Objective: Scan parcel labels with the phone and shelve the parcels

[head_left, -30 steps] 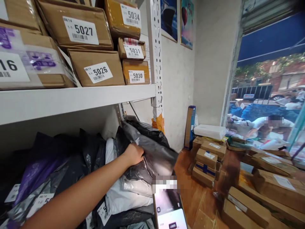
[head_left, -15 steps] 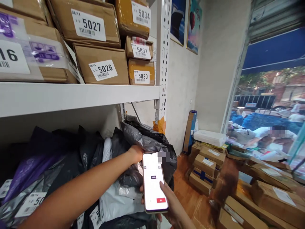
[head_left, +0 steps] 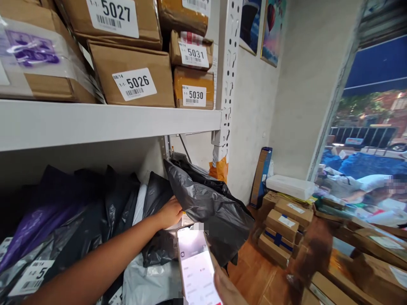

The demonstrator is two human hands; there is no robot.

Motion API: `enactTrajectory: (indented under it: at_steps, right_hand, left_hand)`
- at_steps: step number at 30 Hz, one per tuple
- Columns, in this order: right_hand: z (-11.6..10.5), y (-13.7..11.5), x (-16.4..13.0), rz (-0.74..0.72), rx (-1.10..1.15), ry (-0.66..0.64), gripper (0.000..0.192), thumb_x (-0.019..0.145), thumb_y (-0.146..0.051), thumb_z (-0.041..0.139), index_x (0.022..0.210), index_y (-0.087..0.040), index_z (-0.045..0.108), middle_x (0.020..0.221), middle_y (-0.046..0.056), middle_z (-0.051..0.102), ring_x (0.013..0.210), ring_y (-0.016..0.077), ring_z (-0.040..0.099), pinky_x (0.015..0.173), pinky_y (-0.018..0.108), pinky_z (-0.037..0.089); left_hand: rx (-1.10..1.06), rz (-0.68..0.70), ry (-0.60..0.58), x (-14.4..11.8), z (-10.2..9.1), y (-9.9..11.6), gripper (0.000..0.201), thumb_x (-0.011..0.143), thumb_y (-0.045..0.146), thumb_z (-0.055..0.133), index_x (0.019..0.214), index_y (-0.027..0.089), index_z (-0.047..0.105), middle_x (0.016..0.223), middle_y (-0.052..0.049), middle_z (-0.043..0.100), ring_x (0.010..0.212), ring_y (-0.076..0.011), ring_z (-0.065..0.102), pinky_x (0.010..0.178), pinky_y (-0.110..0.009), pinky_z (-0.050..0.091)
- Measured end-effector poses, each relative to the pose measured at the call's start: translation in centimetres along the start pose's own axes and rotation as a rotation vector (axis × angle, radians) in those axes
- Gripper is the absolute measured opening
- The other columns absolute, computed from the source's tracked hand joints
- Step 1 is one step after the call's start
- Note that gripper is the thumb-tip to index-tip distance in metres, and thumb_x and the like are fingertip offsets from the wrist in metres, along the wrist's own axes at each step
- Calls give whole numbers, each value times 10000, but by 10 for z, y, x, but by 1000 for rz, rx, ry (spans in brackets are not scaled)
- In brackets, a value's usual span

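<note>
While the left hand [head_left: 168, 212] reaches among the packed bags [head_left: 116, 207]: its fingers are curled in, apparently closed on the edge of the large dark bag [head_left: 211, 207], though the underside of the grip is hidden
Right hand [head_left: 227, 286]: wrapped round the phone [head_left: 199, 269] from the right side; most of its fingers are out of sight behind
Phone: tilted, screen up, just in front of the dark bag; its lower end runs out of view
Dark bag: beneath the white shelf beam [head_left: 111, 123], near the upright post [head_left: 227, 76], bulging out towards the wooden floor [head_left: 259, 275]
Small label [head_left: 186, 219]: partly bared between the left fingers and the top of the phone, too small to read
Stickers done: carton 5026 [head_left: 132, 80] and its neighbours overhead carry numbers; at lower left, a bag sticker [head_left: 32, 277] shows too
Stickers unseen: none shows on the dark bag's visible face, so this bag looks midway, label exposed and phone close, the rest probably left to do
Screen: too washed out to tell whether anything has registered
</note>
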State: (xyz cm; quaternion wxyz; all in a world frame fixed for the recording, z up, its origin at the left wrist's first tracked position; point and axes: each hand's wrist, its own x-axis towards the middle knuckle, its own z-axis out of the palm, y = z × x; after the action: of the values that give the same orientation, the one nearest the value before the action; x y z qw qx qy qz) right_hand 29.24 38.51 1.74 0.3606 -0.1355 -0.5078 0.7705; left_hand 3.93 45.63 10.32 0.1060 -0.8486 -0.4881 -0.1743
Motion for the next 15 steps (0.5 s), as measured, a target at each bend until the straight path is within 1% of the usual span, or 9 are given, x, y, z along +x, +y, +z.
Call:
enactTrajectory:
  at_steps: [2,4,6,7,9,11,13,14,15]
  right_hand:
    - [12,4,6,18,43,8,692,688,-598,726,1272,-273,551,1335,46,599,1297,271,481,1017,396,444]
    - [27,5,10,71,124,14,760,661,-623,731,1308,-292,509,1295,49,629,1257,296,523,972,446,484]
    - [38,4,12,95,178,80,782,653,-641,726,1319,-300,495,1269,39,649,1272,289,509,981,456,480]
    - [41,3,11,87,174,139,778,647,-644,728,1307,-292,513,1271,32,650,1313,274,463,1018,443,452]
    - [46,0,9,72,125,273,753,637,-663,721,1260,-269,570,1304,22,630,1396,242,331,1099,411,365]
    - [49,-3,6,76,49,384,735,634,-691,699,1214,-247,617,1362,19,581,1434,239,229,1141,398,296]
    - [51,-6,3,84,7,441,741,635,-711,679,1203,-238,627,1406,20,536,1435,262,222,1140,406,297]
    - [52,-7,3,79,0,443,731,654,-712,663,1207,-235,622,1412,21,530,1426,270,251,1127,410,319]
    - [53,-8,2,62,0,413,709,684,-700,648,1219,-236,612,1413,19,529,1416,270,280,1110,409,344]
  left_hand:
    - [-15,50,-1,-2,-3,-2,293,862,169,408,996,163,669,1088,-130,683,1086,-264,583,1031,-449,376]
    - [-28,126,-13,-4,-6,-3,249,868,257,440,871,187,680,1032,-120,695,1040,-266,595,1017,-442,366]
    - [-42,192,-23,-6,-8,-4,304,880,338,423,752,197,660,969,-118,703,983,-267,606,990,-439,364]
    - [-49,215,-24,-7,-9,-4,357,895,366,385,726,198,650,954,-119,703,964,-267,606,976,-441,362]
    - [-64,242,-25,-6,-11,-2,439,921,406,303,763,200,657,972,-117,701,964,-273,595,963,-454,345]
    - [-80,251,-29,-5,-13,2,491,935,436,243,870,207,673,1002,-104,698,983,-274,582,969,-460,322]
    - [-94,245,-34,-3,-16,6,520,945,437,203,956,212,671,1010,-93,696,995,-267,576,972,-451,312]
    - [-98,241,-37,-3,-18,8,526,947,437,195,974,212,669,1018,-91,694,1004,-264,574,977,-446,307]
    - [-101,237,-39,-3,-19,9,529,948,440,192,979,212,669,1032,-90,692,1017,-262,571,983,-441,302]
